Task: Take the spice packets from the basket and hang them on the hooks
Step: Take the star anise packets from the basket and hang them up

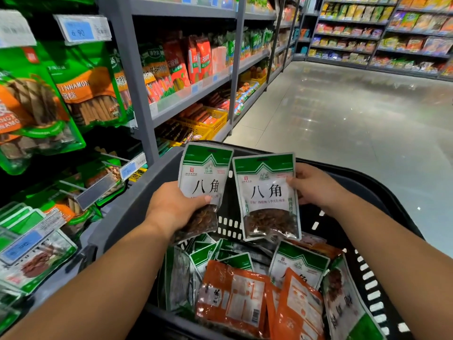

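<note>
Nearest, black slotted plastic basket [367, 278]: orange and green-and-white spice packets [235, 298] heaped inside. My left hand [171, 207]: fingers curled round one green-and-white clear-windowed star anise packet [206, 182], held upright above the basket. My right hand [316, 185]: pinches a second matching packet [267, 195] by its edge, just beside the first. Left rack: metal hooks [112, 157] with price tags; green cinnamon pouches [90, 87] hanging above.

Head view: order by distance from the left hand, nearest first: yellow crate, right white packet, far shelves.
1. Right white packet, beside the left hand, to its right.
2. Yellow crate, ahead, low on the left.
3. Far shelves, far ahead on the right.
</note>
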The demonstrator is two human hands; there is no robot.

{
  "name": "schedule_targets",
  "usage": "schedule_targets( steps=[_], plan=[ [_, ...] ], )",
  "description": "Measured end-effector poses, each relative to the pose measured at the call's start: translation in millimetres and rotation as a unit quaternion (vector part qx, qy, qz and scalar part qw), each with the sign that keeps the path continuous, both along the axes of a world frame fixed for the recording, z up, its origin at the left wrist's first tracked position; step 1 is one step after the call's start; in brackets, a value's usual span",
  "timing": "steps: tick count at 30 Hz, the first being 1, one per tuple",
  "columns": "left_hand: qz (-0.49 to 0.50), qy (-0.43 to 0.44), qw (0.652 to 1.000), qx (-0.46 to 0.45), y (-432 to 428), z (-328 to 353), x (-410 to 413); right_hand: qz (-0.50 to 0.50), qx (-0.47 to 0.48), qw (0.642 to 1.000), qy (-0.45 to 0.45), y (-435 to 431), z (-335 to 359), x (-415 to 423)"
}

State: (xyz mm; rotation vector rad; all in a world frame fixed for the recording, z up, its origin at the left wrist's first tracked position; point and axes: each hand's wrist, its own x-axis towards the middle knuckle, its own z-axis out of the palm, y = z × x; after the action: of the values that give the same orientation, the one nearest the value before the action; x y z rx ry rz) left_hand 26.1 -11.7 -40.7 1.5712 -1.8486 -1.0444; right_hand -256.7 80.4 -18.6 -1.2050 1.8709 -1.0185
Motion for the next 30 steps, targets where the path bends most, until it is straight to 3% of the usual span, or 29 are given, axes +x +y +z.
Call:
schedule_targets(
  steps=[5,10,24,30],
  plan=[
    [0.004,0.091,0.996,0.016,1,0,0,-0.043,-0.026,0.995,-0.08,2,10,-7],
    [-0.042,0.208,0.972,0.102,5,-2,-6,-0.036,-0.018,0.986,-0.16,-4,4,12],
    [-0.165,0.207,0.957,0.118,12,1,-14,-0.101,-0.038,0.977,-0.184,-14,-17,45],
    [-0.2,0.201,0.951,0.118,13,0,-14,-0.086,-0.063,0.976,-0.191,-13,-23,61]
  ],
)
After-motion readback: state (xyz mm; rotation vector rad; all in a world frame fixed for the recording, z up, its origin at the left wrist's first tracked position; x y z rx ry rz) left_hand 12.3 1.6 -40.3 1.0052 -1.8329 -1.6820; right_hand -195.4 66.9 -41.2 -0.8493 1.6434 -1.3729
